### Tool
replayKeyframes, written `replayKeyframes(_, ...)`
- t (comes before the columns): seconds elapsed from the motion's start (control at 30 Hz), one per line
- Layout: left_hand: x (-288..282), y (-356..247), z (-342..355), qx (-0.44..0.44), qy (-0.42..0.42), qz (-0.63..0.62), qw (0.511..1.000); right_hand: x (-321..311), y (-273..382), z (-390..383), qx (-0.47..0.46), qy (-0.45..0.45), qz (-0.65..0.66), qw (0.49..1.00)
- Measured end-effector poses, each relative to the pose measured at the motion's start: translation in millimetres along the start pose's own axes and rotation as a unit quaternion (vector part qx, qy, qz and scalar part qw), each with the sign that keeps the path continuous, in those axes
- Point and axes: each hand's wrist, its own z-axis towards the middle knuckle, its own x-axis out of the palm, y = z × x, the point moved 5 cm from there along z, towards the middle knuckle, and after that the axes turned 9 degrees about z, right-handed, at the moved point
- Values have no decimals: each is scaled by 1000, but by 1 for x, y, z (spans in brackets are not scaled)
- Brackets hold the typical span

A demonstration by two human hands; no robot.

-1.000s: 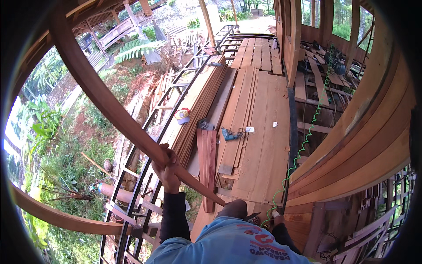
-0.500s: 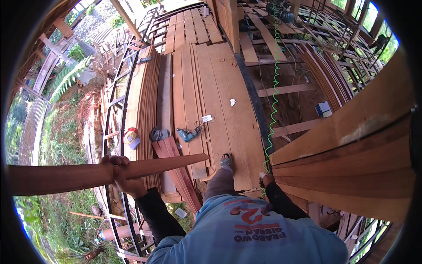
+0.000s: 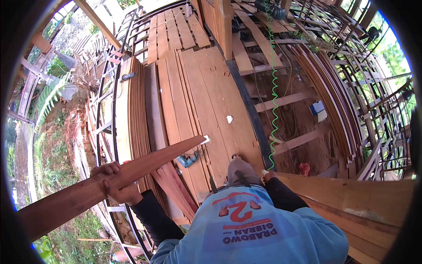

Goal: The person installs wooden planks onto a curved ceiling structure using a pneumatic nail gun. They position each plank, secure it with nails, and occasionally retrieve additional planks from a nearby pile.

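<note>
My left hand (image 3: 118, 187) is closed around a long reddish-brown wooden plank (image 3: 154, 161). Held up in the air, the plank slants from the lower left to a tapered tip above the board floor. My right hand (image 3: 269, 176) is by my right side, at the lower end of a green coiled hose (image 3: 273, 110). Its fingers look closed around something small and pale, too small to make out. Beneath the plank's tip a teal power drill (image 3: 187, 160) lies on the boards, partly covered from view.
A stack of narrow boards (image 3: 137, 101) runs along the left of the board floor (image 3: 215, 92). Reddish boards (image 3: 178, 189) lie below the plank. To the right are open joists (image 3: 288, 101) with gaps, more stacked boards (image 3: 329, 97) and a plank wall (image 3: 351, 196).
The plank has tilted; its tip has swung farther away while its left end has dropped. My view has shifted, and the plank wall at the right sits lower.
</note>
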Motion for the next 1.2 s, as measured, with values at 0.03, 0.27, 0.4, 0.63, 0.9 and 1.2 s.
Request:
replayKeyframes(0.03, 10, 13, 11, 1, 4, -6, 1000, 6, 0, 18, -30, 20, -95, 995)
replayKeyframes(0.27, 70, 107, 96, 22, -22, -28, 999, 37, 88, 130, -123, 28, -353, 927)
replayKeyframes(0.4, 117, 153, 150, 41, -55, -11, 998, 56, 198, 215, -199, 92, -556, 802)
replayKeyframes(0.63, 159, 212, 225, 66, -132, 23, 989, 101, 489, 304, -70, 92, 128, 985)
replayKeyframes(0.9, 130, 274, 302, 62, -329, 51, 941, 272, 715, 206, -159, 319, 164, 920)
replayKeyframes(1.2, 98, 316, 303, -14, -518, 118, 847, 440, 819, 55, -28, 582, 111, 805)
